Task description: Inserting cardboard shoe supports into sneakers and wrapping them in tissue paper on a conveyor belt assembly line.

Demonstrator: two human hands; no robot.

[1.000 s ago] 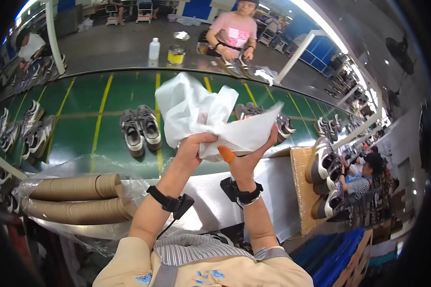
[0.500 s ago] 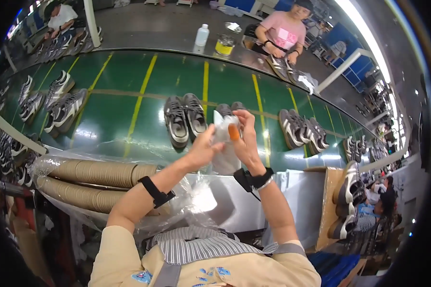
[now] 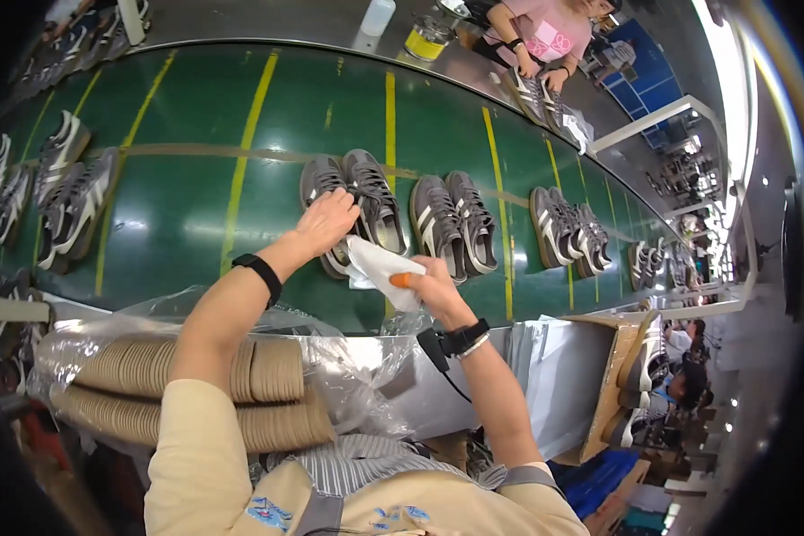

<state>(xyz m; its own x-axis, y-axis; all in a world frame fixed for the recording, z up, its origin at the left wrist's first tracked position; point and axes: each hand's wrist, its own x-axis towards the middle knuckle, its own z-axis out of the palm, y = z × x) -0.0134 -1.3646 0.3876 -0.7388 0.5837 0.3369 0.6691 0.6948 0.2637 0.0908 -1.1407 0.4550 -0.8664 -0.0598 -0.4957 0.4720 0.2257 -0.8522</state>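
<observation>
My left hand (image 3: 329,221) is on a grey sneaker (image 3: 320,172) of the pair directly before me, its fingers curled at the tongue and laces. Part of that shoe's opening is hidden under the hand. In my right hand (image 3: 433,290), which wears an orange cover on one finger, a crumpled white sheet of paper (image 3: 380,271) is pinched. The paper's far end reaches the heel opening of the same sneaker. Beside it stands the mate sneaker (image 3: 373,198), toe pointing away. Another grey pair with white stripes (image 3: 453,223) sits just to the right.
A green conveyor belt (image 3: 188,223) with yellow lines carries more sneakers left and right. Stacked brown cardboard inserts (image 3: 196,429) in clear plastic lie near my left arm. White paper sheets (image 3: 558,384) fill a carton at right. Across the belt, a person (image 3: 545,36) handles shoes.
My hands have parted: the left has moved onto the sneaker, while the right keeps the paper, now lowered toward the shoe's opening. The view has shifted, and the right-hand pair is uncovered.
</observation>
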